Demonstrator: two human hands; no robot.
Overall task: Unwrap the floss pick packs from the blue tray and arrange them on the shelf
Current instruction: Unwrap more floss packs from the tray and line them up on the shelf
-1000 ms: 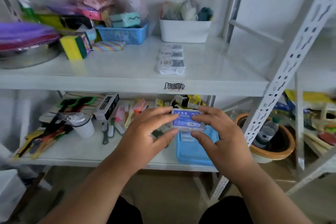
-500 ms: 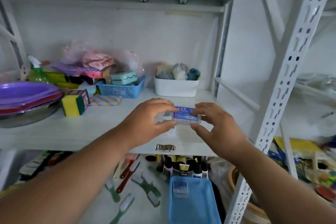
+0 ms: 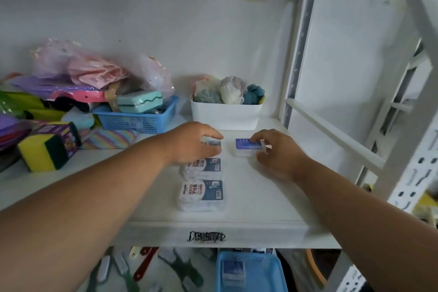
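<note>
On the white shelf (image 3: 260, 197) lies a column of floss pick packs: a near pack (image 3: 201, 194), a middle pack (image 3: 205, 166) and a far pack (image 3: 213, 143). My left hand (image 3: 189, 143) curls over the far pack, which shows between thumb and forefinger. Right of the column, a blue-labelled floss pick pack (image 3: 246, 147) sits on the shelf, and my right hand (image 3: 277, 154) pinches its right end. Below the shelf is the blue tray (image 3: 272, 275) with another pack (image 3: 233, 270) inside.
A white bin (image 3: 226, 114) of bath puffs stands just behind the hands. A blue basket (image 3: 137, 121), a striped cloth and a yellow-green sponge (image 3: 47, 147) fill the left side. A perforated upright (image 3: 414, 173) borders the right. Brushes lie on the lower shelf.
Both hands carried the blue-labelled pack up from the tray level. It now rests on the shelf in my right hand alone. My left hand has moved to the far pack in the column.
</note>
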